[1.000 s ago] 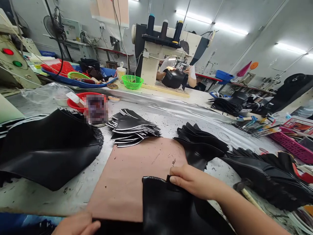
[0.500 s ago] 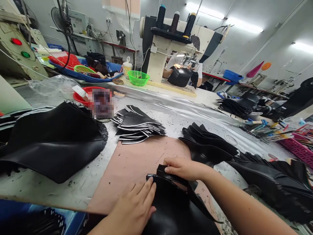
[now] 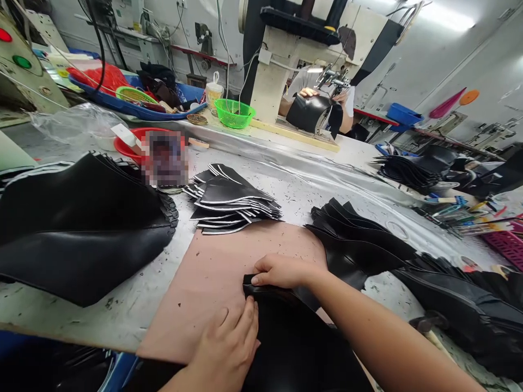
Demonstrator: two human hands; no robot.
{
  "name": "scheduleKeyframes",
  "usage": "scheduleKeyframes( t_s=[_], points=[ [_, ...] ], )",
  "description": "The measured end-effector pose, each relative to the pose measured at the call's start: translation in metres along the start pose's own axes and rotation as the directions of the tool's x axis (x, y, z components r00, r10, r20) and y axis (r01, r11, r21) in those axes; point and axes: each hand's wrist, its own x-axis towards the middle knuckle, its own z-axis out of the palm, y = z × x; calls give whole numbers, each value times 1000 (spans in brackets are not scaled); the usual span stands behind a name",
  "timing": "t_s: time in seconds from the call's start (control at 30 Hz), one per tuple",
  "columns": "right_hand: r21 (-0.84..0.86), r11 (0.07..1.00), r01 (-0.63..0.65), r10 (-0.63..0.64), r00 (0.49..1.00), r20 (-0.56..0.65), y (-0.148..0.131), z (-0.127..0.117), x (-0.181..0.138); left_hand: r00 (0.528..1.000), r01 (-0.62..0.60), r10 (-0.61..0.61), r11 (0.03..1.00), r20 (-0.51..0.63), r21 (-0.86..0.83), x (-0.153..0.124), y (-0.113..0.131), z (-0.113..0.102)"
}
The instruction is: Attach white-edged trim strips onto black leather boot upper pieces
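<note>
A glossy black leather piece [image 3: 302,348] lies in front of me on a pinkish board [image 3: 212,272], running off the bottom of the view. My right hand [image 3: 281,272] pinches a black edge at its top, thumb on the upper side and fingers curled behind. Along the piece's left edge, my left hand [image 3: 229,340] rests with fingers stretched out, fingertips touching the leather near the top corner. The far side of the pinched edge is hidden behind my right hand.
White-edged black pieces [image 3: 232,201] are stacked behind the board. More black leather lies in piles at left [image 3: 90,228] and right [image 3: 359,239]. A hammer-like tool [image 3: 429,324] sits near my right forearm. Across the table, a person works at a sewing machine [image 3: 273,81].
My right hand has moved left and brought its black edge down against the leather's top edge, closing the gap between them. My left hand stays nearly in place. The camera view has tilted down.
</note>
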Motion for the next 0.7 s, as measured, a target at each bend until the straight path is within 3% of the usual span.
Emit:
scheduleKeyframes(
  t_s=[0.27,0.47,0.7],
  points=[
    [-29,999,-37,36,999,-27,1,2,-1,998,-19,20,1000,-54,15,5,-3,-6],
    [-38,999,-33,31,999,-41,1,4,1,999,-21,21,1000,-27,5,3,-5,0],
    [-46,999,-14,11,998,-68,14,-2,-4,994,-108,109,994,17,-19,2,-12,7]
  ],
)
